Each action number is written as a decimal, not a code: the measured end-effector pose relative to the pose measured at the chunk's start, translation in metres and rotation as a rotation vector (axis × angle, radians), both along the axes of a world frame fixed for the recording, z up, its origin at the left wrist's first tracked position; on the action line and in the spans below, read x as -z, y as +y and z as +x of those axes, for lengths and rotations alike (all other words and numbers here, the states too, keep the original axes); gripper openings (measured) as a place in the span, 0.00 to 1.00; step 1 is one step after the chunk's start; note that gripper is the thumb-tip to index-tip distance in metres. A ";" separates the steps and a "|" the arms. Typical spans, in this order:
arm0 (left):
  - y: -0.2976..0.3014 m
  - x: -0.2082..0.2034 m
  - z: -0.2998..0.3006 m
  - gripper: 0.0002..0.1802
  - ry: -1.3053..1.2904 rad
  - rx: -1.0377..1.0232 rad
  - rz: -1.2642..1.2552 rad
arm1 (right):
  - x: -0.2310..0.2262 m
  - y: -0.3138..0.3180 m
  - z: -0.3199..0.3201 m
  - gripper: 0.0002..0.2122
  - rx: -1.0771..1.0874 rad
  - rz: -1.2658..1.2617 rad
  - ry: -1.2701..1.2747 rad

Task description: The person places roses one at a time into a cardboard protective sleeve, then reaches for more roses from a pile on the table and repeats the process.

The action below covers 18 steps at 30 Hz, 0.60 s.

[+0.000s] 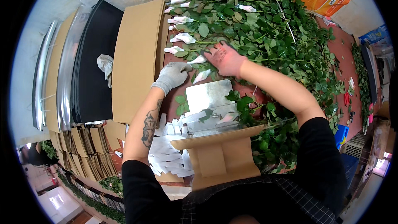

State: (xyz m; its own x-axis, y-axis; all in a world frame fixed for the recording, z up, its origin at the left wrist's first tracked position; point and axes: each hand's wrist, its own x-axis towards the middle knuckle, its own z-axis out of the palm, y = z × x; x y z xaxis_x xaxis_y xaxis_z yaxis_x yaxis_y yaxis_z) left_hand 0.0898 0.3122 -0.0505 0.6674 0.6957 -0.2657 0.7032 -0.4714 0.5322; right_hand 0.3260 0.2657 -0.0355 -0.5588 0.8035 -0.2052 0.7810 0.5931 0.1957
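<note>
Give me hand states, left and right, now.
Left hand: gloved, lying palm-down on the wrapped flower stems, grip cannot be told.
Right hand: gloved, open, fingers spread flat on the leafy stems.

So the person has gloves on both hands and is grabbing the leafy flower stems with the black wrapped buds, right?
Almost. The head view shows the wrapped buds are white, not black. Both the left hand and right hand are gloved, reaching into the leafy flower stems.
</note>
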 end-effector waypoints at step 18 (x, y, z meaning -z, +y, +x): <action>0.082 0.009 0.038 0.22 0.333 0.094 0.559 | -0.033 -0.005 0.014 0.12 0.080 0.121 0.284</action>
State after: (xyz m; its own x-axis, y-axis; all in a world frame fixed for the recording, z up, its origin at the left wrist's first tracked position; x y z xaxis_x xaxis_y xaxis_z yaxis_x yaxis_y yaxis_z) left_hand 0.1274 0.3946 -0.0595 0.6768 0.7313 -0.0840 0.7302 -0.6814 -0.0497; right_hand 0.3395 0.2609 -0.0023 -0.5138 0.8565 0.0497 0.8579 0.5131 0.0281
